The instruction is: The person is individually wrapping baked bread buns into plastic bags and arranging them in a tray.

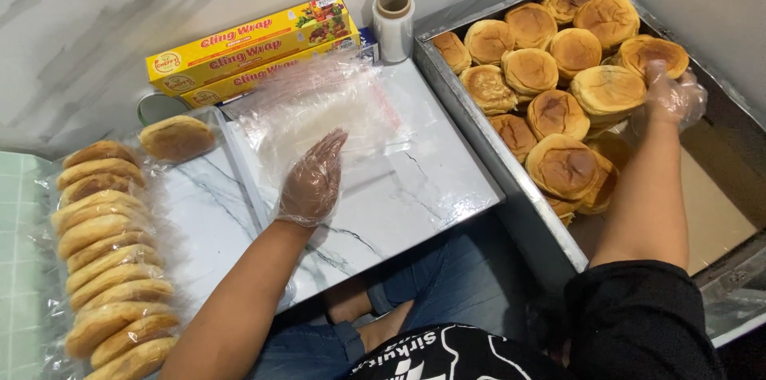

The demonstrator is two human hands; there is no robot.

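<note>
Bun [656, 54] seemingly under right hand [674, 96]

A white marbled board [415, 188] is seen carrying a clear plastic sheet [319, 108]; a metal tray [495, 164] of buns is set just beside it.

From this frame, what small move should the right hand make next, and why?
Probably close the right hand on the bun it touches in the metal tray and lift it. The left hand lies flat on an opened clear bag on the marble board, and that bag looks empty.
</note>
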